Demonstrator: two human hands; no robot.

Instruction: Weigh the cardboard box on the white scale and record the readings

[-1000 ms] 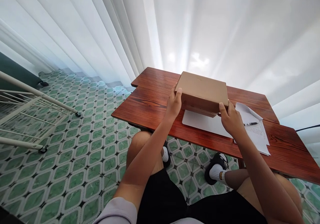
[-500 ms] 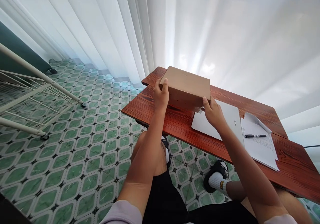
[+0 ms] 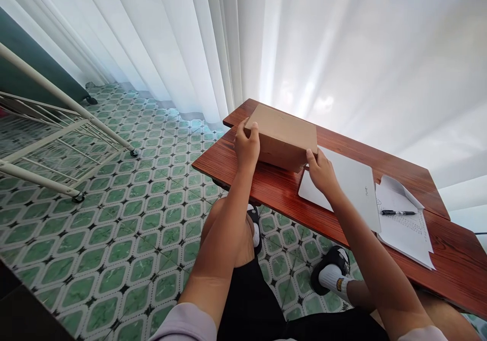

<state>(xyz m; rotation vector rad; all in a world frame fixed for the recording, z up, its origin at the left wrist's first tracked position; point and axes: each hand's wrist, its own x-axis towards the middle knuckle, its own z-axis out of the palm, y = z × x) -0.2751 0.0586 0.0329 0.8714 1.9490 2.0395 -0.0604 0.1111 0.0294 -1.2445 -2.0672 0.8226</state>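
Note:
A brown cardboard box is at the left part of the wooden table, held between my two hands. My left hand grips its left end, thumb on the near top edge. At the near right corner, my right hand presses thumb and fingers against the box. Its underside is hidden; it looks level and on or very close to the tabletop. Just right of the box lies a closed silver laptop, partly covered by my right hand and forearm.
Right of the laptop are sheets of paper with writing and a curled corner, and a black pen on top. White curtains hang behind the table. A white wheeled metal rack stands on the green tiled floor at left.
The box has come down toward the tabletop and shifted left off the laptop, both hands still on it. The view has also turned slightly.

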